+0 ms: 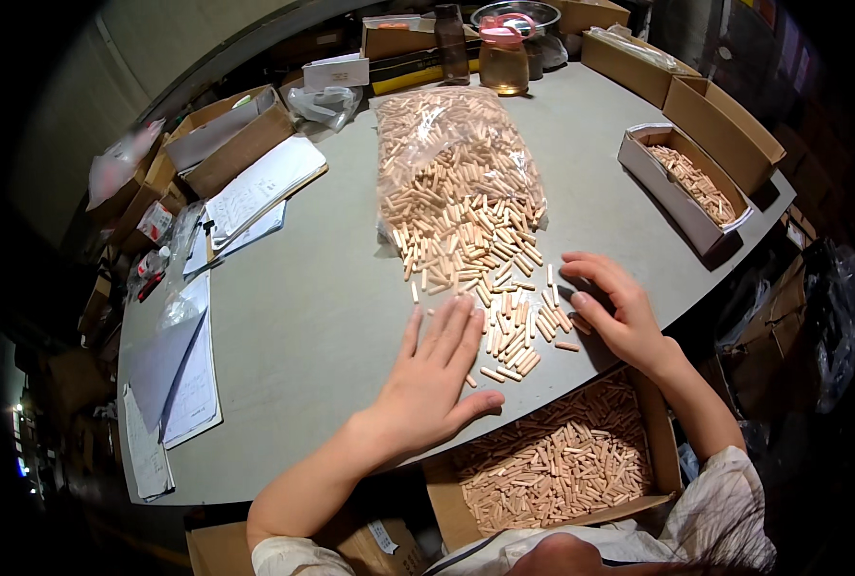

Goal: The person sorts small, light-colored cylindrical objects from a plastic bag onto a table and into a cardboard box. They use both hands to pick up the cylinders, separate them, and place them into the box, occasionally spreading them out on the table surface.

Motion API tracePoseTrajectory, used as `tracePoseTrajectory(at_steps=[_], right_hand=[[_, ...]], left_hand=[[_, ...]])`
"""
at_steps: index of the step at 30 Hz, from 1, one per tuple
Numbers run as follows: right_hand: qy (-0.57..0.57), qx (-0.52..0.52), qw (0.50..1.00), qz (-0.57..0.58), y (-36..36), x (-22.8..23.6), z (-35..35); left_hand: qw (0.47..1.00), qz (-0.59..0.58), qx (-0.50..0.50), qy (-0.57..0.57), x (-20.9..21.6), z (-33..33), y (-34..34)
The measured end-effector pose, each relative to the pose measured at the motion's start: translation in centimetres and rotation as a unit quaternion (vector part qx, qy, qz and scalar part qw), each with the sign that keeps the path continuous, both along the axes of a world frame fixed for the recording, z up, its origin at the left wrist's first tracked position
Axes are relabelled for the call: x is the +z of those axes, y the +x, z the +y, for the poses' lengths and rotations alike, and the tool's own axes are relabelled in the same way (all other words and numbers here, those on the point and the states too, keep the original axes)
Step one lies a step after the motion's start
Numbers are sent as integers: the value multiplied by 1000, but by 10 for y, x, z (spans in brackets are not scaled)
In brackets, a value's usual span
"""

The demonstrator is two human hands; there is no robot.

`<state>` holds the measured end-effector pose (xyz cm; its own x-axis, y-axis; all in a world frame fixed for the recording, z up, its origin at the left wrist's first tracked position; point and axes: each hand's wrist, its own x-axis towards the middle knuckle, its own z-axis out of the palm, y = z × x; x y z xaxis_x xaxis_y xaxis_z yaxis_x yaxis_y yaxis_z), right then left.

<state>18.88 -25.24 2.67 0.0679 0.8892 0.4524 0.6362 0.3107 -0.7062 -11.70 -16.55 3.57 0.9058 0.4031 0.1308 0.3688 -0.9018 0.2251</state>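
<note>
Loose wooden dowels (512, 331) lie spread on the grey table (293, 317) between my hands. They spill from the near end of a large clear plastic bag (451, 144) full of the same dowels. My left hand (434, 370) rests flat at the left of the spread, fingers stretched out and touching its edge. My right hand (619, 312) is at the right side, fingers apart and slightly curved, close to a few dowels, with nothing gripped. Below the table's front edge, in front of my body, a cardboard box (662, 437) holds a deep heap of dowels.
A narrow open box (653, 187) with dowels stands at the right, beside a brown carton (725, 125). At the back are a pink-lidded jug (504, 67) and a dark bottle (452, 48). A clipboard with papers (269, 182) and notebooks (202, 384) lie at the left.
</note>
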Motion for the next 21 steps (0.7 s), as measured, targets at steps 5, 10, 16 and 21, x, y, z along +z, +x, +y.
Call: tracePoseTrajectory(at_steps=[5,10,16,21], right_hand=[[27,37,997,-56,-13,5,19],[24,72,985,-157,-17,5,37],[28,49,993,-106,2,4,33],[-13,0,999,39,14,1,14]], left_hand=[[999,-23,43,17,1,2,-1],[995,-60,71,30,-1,12,-1],[985,-101,130,43,-8,21,-5],[984,-104,141,21,-19,26,-7]])
